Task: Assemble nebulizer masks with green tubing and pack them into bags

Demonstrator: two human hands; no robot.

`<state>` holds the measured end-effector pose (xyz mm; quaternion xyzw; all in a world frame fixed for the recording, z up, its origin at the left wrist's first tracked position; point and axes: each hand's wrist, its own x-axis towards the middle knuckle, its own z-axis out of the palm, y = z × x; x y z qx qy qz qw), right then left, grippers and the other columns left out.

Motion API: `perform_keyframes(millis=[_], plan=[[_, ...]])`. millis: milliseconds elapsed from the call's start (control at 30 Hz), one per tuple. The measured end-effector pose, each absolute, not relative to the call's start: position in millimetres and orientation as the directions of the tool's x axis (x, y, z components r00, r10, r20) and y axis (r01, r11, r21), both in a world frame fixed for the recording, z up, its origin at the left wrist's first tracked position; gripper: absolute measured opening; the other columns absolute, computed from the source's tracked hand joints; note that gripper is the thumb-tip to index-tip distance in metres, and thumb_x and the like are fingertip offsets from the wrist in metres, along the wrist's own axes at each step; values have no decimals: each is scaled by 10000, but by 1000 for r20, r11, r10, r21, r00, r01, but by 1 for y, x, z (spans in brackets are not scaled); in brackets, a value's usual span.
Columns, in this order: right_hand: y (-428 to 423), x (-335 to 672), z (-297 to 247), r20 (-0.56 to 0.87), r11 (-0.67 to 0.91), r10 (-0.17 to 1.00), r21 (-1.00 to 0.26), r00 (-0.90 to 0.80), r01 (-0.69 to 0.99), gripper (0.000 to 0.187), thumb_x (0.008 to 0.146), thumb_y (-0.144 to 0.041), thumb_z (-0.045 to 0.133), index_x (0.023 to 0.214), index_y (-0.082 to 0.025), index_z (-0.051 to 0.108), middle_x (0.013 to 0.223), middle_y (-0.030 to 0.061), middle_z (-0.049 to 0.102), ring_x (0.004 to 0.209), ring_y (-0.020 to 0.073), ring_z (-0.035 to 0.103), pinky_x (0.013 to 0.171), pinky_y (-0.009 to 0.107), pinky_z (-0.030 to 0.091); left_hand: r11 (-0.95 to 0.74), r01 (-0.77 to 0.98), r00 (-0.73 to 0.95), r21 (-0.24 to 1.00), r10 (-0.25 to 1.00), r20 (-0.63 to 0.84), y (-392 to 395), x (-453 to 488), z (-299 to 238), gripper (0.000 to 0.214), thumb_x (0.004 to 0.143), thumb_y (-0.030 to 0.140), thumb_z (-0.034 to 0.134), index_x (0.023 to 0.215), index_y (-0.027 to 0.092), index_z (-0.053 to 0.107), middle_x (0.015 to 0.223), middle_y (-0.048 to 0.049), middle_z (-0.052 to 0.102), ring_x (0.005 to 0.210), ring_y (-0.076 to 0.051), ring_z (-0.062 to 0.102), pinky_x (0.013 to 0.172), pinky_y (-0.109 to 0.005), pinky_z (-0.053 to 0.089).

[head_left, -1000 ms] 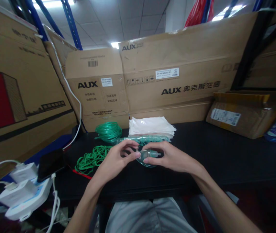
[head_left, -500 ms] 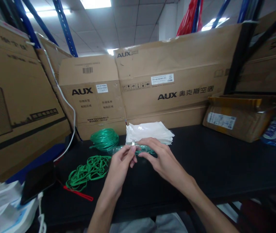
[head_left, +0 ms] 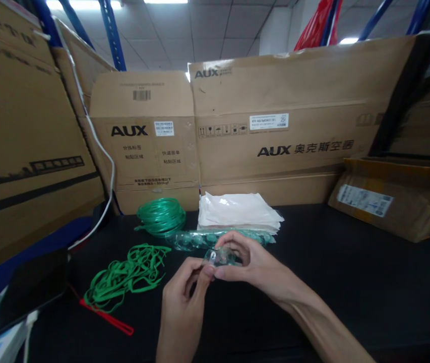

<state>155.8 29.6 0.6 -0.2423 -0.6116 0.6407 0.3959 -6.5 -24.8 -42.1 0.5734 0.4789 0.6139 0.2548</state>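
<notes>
Between my two hands is a small clear plastic piece (head_left: 222,256) with a whitish or silvery bit on its left side; its exact kind is not plain. My left hand (head_left: 185,295) pinches its left end between thumb and fingers. From the right, my right hand (head_left: 254,262) curls round it, thumb below and fingers above. Just behind lies a long clear bag (head_left: 188,241) of greenish transparent pieces, partly hidden by my right hand. Left of it sits a coil of green tubing (head_left: 161,216). A tangle of flat green cord (head_left: 131,275) rests nearer my left hand.
White plastic bags (head_left: 237,212) lie stacked at the back. Cardboard panels (head_left: 154,146) wall off the black table (head_left: 298,292). An open carton (head_left: 392,201) stands at right. On the left are a black phone-like device (head_left: 33,292), a red strap (head_left: 109,318) and a white cable (head_left: 111,176).
My right hand, earlier apart with its thumb and fingers spread, has closed on the clear piece. Both hands now sit lower and nearer, away from the bag. The camera view has shifted somewhat.
</notes>
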Motion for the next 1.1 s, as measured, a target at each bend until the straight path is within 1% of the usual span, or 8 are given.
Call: perform_keyframes(millis=[67,167,267,400,533,733,933,1100], plan=[[28,156,0,159,-22,798,-956,-581,-292,522,595,-250,973,976,-232,617,836,-53,641,832,140,578,758,240,443,-406,239,-208,882,866,455,-26,-6,-43,253,931,410,638,793,207,700,754,-16,688,723,-175,657,680,-225,544],[28,159,-2,120,-112,806,-931,-579,-348,494,637,-256,958,1014,-222,640,850,-36,669,796,129,596,734,233,449,-415,210,-216,886,864,455,-28,-6,-41,256,917,411,656,764,213,712,724,-11,674,707,-171,649,664,-218,545],[31,162,-5,61,-194,782,-922,-620,-336,419,683,-293,936,1013,-178,704,865,-1,702,765,120,626,721,230,460,-439,170,-223,882,855,468,-30,-7,-41,256,905,423,682,759,217,723,727,-16,675,709,-173,653,663,-222,555],[34,162,-7,-26,-311,722,-905,-691,-291,397,647,-293,954,946,-125,754,823,30,728,723,119,651,700,235,480,-493,59,-189,868,848,494,-29,-9,-44,249,879,423,736,738,218,745,716,-18,683,681,-158,654,646,-212,558],[30,161,-2,-43,-360,732,-871,-680,-333,397,600,-208,970,931,-135,763,812,18,736,725,112,659,714,227,483,-462,-47,-200,886,873,444,-27,-10,-48,243,826,444,797,765,212,760,728,-19,697,696,-157,667,652,-211,563],[20,160,4,45,-256,735,-905,-676,-339,251,710,-256,917,866,-124,772,821,35,722,789,121,641,757,217,465,-404,-47,-269,914,886,378,-29,-11,-53,266,803,461,808,855,203,770,805,-35,717,696,-164,664,633,-238,573],[10,154,6,90,-95,821,-952,-564,-290,282,776,-371,865,943,-162,775,896,51,724,886,190,646,851,310,479,-399,-82,-304,913,883,358,-26,-11,-47,254,755,414,848,810,182,759,744,-32,709,620,-142,640,510,-197,534],[3,150,12,152,85,873,-983,-463,-162,266,785,-410,831,860,-162,772,839,45,731,821,191,639,751,296,490,-440,-38,-325,897,854,405,-28,-10,-43,218,767,359,843,758,164,746,675,-12,667,561,-120,606,477,-183,520]])
